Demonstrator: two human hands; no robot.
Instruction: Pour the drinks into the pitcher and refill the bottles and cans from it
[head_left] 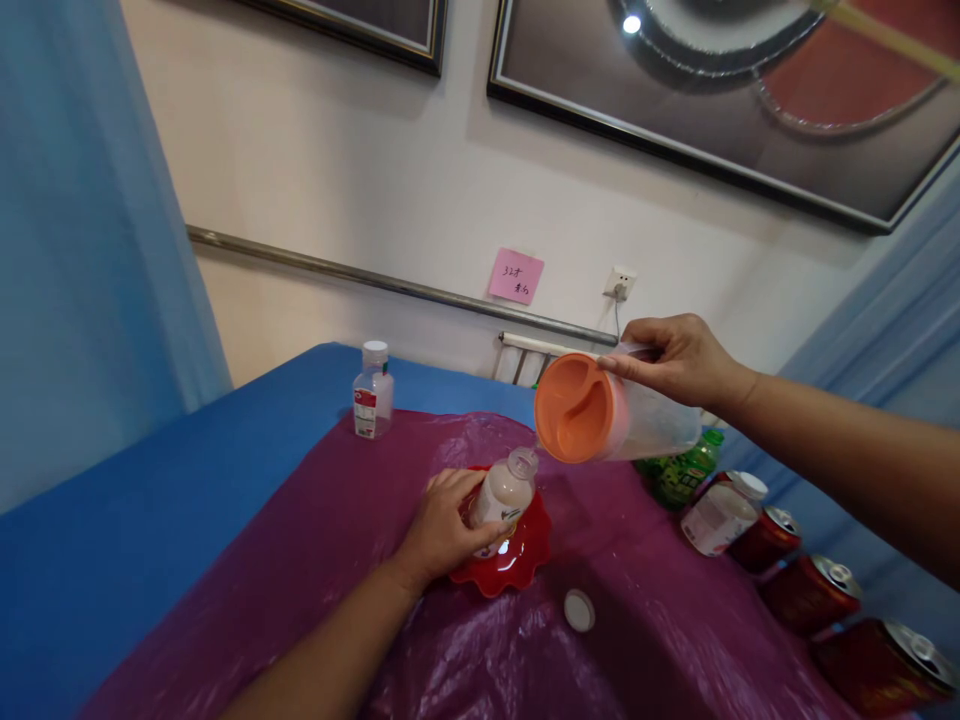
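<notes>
My left hand (442,525) is wrapped round a clear plastic bottle (508,492) with its cap off. The bottle leans slightly to the right over a red scalloped dish (517,562). In my right hand (667,365) is the handle of a clear pitcher (652,425) with an orange lid (574,408). The pitcher lies tipped nearly sideways, its lid end just above and right of the bottle's mouth. Water appears to run in a thin stream between them, though it is hard to make out. A white bottle cap (579,610) rests on the purple plastic sheet (480,660).
Another capped clear bottle (373,392) stands at the back left. Along the right edge are a green bottle (682,470), a white-capped bottle (724,515) and several red cans (810,595). Behind the blue table (247,440) is a wall with a metal rail (390,285).
</notes>
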